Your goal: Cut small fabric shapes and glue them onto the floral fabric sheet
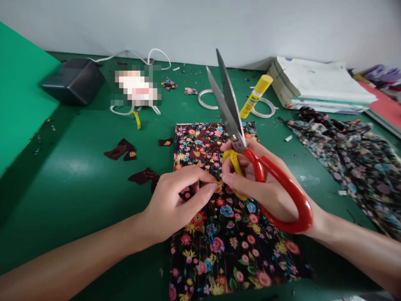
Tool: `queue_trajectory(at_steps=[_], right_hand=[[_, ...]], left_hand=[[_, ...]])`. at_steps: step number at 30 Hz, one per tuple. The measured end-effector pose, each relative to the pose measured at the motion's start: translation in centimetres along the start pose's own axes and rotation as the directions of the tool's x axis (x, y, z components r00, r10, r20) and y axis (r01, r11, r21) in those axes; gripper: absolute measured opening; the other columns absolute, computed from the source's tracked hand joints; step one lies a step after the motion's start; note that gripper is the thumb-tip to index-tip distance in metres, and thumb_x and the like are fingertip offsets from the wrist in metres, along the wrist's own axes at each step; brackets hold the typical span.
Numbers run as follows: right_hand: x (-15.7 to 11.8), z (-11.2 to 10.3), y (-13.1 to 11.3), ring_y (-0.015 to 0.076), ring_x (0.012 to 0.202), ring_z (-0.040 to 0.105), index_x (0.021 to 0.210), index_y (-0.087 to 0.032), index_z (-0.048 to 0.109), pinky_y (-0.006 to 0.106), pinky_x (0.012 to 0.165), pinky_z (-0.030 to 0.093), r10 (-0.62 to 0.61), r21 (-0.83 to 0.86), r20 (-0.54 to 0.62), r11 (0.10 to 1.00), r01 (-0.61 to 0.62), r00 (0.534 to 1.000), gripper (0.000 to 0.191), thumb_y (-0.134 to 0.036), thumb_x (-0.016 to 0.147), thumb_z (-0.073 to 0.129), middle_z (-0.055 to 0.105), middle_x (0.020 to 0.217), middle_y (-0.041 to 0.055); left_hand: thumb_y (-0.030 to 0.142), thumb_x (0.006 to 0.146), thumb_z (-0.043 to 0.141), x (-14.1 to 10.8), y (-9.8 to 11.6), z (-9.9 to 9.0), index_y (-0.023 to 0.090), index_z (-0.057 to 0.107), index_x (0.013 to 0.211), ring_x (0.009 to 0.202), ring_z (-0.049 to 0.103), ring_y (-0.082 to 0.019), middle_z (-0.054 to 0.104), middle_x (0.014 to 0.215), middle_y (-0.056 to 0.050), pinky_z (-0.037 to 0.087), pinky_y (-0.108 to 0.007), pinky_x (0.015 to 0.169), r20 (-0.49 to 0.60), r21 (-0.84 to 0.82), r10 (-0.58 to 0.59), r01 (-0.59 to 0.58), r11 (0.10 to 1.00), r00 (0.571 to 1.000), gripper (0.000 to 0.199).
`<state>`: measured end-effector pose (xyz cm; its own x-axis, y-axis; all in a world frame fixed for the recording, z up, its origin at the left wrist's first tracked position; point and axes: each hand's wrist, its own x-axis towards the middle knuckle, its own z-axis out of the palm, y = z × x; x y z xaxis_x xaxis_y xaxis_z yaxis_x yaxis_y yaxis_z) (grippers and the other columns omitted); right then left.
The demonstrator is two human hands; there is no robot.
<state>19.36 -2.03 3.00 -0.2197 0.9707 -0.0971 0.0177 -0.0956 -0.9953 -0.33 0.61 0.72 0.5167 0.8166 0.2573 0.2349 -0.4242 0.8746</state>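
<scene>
My left hand (177, 198) pinches a small orange scrap (218, 187) between thumb and forefinger. My right hand (272, 190) holds scissors (230, 113), blades pointing up and parted. Their large red handle loops around the right hand. A yellow curved band (233, 161) sits at the right fingers; whether it is the other handle I cannot tell. The right fingertips are close to the scrap. Below both hands lies a flat rectangular piece covered in black floral fabric (225, 246), with several dark cut pieces (197, 154) on its upper part.
Dark fabric scraps (142, 176) lie left of the floral piece on the green table (78, 175). Behind are a glue stick (257, 96), tape rolls (206, 99), a black box-shaped object (75, 81) and a white cable. Crumpled floral fabric (351, 154) and stacked books (322, 83) are at right.
</scene>
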Motion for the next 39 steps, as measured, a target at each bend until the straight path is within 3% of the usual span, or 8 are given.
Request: queue_trajectory(at_steps=[3,5,7,11,16,22,28,39], right_hand=[[0.3,-0.3,-0.6,0.0090,0.064,0.054,0.118,-0.032,0.058,0.020,0.053,0.045,-0.001,-0.019,0.027,1.000,0.001,1.000,0.037,-0.021,0.087,0.075,0.060,0.085,-0.0045],[0.7,-1.3,-1.5,0.0111,0.064,0.053,0.114,-0.028,0.060,0.023,0.054,0.045,0.006,-0.138,0.068,0.990,0.003,0.998,0.032,-0.031,0.086,0.076,0.060,0.083,-0.0026],[1.0,-2.8,-2.5,0.0150,0.066,0.053,0.116,-0.026,0.060,0.027,0.054,0.045,0.009,-0.320,0.106,0.947,0.025,0.994,0.045,-0.045,0.080,0.080,0.061,0.085,0.0005],[1.2,-6.3,-3.3,0.0241,0.092,0.065,0.131,-0.035,0.056,0.031,0.071,0.053,-0.062,-0.635,0.198,0.752,0.176,0.978,0.079,-0.066,0.064,0.085,0.066,0.118,0.0031],[0.9,-7.9,-2.9,0.0205,0.082,0.068,0.123,-0.036,0.061,0.028,0.068,0.052,-0.104,-0.800,0.298,0.515,0.308,0.949,0.070,-0.075,0.067,0.076,0.072,0.105,-0.0015],[1.0,-8.2,-3.0,0.0221,0.087,0.067,0.126,-0.031,0.058,0.030,0.075,0.053,-0.193,-0.784,0.400,0.434,0.443,0.896,0.069,-0.069,0.071,0.076,0.069,0.110,0.0042],[1.3,-8.2,-2.9,0.0249,0.100,0.063,0.132,-0.032,0.052,0.034,0.081,0.050,-0.234,-0.725,0.534,0.368,0.582,0.812,0.064,-0.057,0.079,0.077,0.062,0.114,0.0087],[1.4,-8.0,-2.8,0.0223,0.093,0.060,0.127,-0.026,0.057,0.033,0.076,0.047,-0.239,-0.705,0.540,0.395,0.589,0.807,0.059,-0.053,0.079,0.079,0.059,0.104,0.0072]], left_hand=[[0.017,0.093,0.058,0.1,0.3,-0.2,0.021,0.067,0.078,0.068,0.067,-0.014,0.072,0.074,0.000,0.051,-0.025,0.063,-0.008,-0.014,-0.010,0.010,1.000,1.000,0.017],[0.018,0.093,0.058,0.2,0.4,-0.4,0.020,0.067,0.076,0.066,0.066,-0.014,0.073,0.072,0.000,0.051,-0.025,0.062,-0.017,-0.042,-0.027,0.026,0.999,0.999,0.019],[0.019,0.092,0.060,0.3,0.5,-0.6,0.020,0.068,0.074,0.065,0.065,-0.014,0.072,0.071,0.000,0.051,-0.025,0.060,-0.045,-0.090,-0.063,0.059,0.994,0.997,0.020],[0.020,0.090,0.063,0.1,-0.1,-0.6,0.020,0.071,0.076,0.059,0.063,-0.013,0.072,0.070,0.000,0.052,-0.024,0.055,-0.134,-0.277,-0.159,0.117,0.954,0.978,0.016],[0.022,0.089,0.069,-0.3,-0.8,-0.2,0.020,0.071,0.079,0.066,0.068,-0.013,0.075,0.077,-0.001,0.053,-0.021,0.053,-0.164,-0.422,-0.223,0.136,0.896,0.961,0.011],[0.018,0.090,0.065,-0.2,-0.4,-0.4,0.019,0.072,0.079,0.062,0.065,-0.012,0.073,0.075,-0.001,0.053,-0.022,0.053,-0.139,-0.354,-0.190,0.130,0.926,0.972,0.014],[0.009,0.078,0.066,0.0,-0.3,-0.7,0.020,0.071,0.076,0.063,0.067,-0.014,0.074,0.074,0.000,0.053,-0.024,0.054,-0.137,-0.366,-0.169,0.109,0.924,0.976,0.013],[0.013,0.081,0.066,0.3,-0.4,-0.9,0.020,0.075,0.072,0.068,0.066,-0.015,0.074,0.076,-0.002,0.048,-0.025,0.055,-0.089,-0.320,-0.125,0.091,0.943,0.988,0.015]])
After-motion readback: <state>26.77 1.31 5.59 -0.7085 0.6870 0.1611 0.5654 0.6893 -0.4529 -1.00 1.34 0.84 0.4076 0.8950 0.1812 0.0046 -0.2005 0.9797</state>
